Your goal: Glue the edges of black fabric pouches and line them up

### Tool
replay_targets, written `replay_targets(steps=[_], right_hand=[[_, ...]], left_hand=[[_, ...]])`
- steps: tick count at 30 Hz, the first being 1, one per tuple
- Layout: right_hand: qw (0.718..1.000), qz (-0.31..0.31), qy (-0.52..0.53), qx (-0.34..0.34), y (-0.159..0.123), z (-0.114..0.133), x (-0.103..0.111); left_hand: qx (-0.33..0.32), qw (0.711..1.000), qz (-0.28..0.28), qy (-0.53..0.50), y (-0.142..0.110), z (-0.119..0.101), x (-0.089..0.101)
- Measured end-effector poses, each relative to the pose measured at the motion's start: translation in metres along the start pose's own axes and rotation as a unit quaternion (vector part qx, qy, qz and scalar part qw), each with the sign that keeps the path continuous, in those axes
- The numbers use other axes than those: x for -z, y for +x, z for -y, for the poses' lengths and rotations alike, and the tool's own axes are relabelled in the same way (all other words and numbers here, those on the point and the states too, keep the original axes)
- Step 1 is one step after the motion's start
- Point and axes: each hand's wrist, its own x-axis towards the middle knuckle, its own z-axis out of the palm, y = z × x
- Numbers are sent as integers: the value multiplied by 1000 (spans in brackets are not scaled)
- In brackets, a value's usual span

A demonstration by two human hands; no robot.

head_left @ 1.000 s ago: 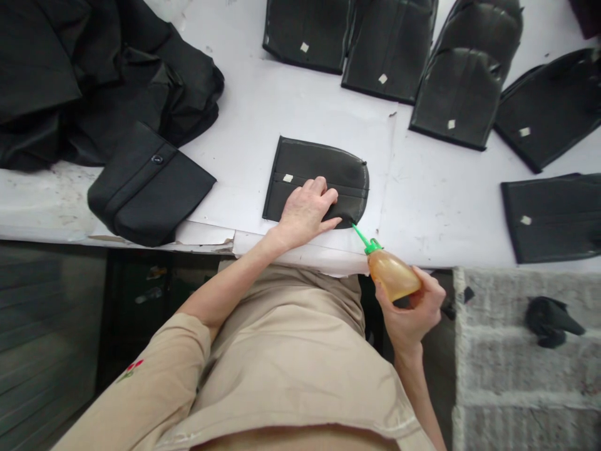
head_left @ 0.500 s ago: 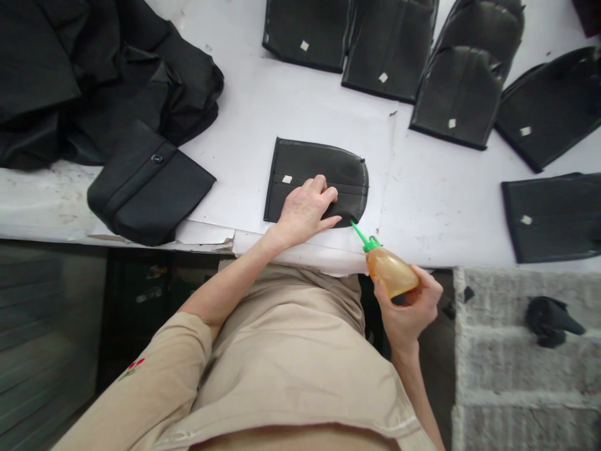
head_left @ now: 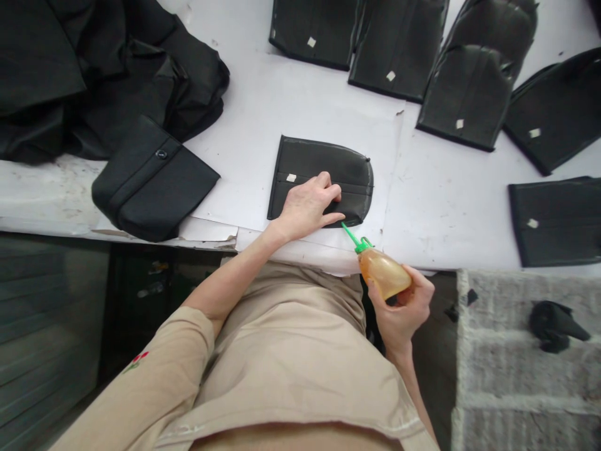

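The smooth black piece (head_left: 323, 158), round-ended, lies flat on the white counter (head_left: 253, 94). Upon it the left hand (head_left: 307, 205) rests, thumb splayed, grip unclosed; beside it, the right hand (head_left: 404, 310) grips a bulbous, translucent amber bottle (head_left: 384, 274).

The bottle (head_left: 382, 274) is amber with a green nozzle (head_left: 350, 234); the pouch (head_left: 323, 156) is black with a white tag (head_left: 291, 178).

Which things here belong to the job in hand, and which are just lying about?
In the job:
black panel under the left hand
bottle in the right hand
matching panels, probably

Lying about, apparently:
black cloth heap
buttoned black piece
dark scrap
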Motion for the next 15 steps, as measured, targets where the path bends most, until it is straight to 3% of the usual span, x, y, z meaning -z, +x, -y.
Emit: replay_targets(steps=[10,15], right_hand=[[1000,19,3,2,-1,9,-11],[1000,26,10,3,1,12,-12]], left_hand=[[-6,997,-10,-73,-1,10,-1],[10,982,-80,-172,-14,26,5]])
